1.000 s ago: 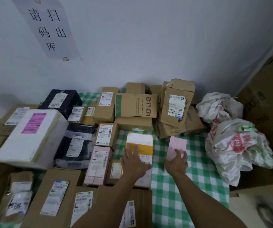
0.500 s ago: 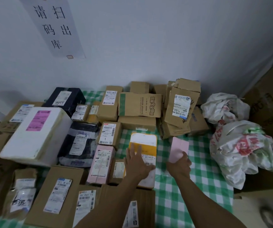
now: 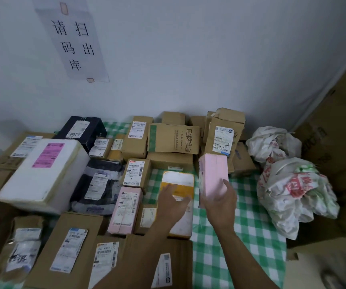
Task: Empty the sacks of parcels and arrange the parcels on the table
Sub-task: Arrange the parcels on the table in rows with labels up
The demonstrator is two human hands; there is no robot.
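Over table [image 3: 240, 236], right hand [image 3: 220, 203] holds pink parcel [image 3: 213, 176]

Checked table [image 3: 238, 243], parcels [image 3: 134, 136], sacks [image 3: 293, 190]

You face mostly matt brown cardboard boxes [image 3: 174, 138].
Your pink parcel [image 3: 213, 176] looks like smooth paper; the white box [image 3: 42, 174], left, matt foam; the sacks [image 3: 293, 190], right, crinkled, faintly glossy plastic.

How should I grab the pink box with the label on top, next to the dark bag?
Come from above and pinch the pink box across its two long sides. It lies flat, looks narrow enough for one hand, and is packed in on all sides, so probably only its upper edges are free.
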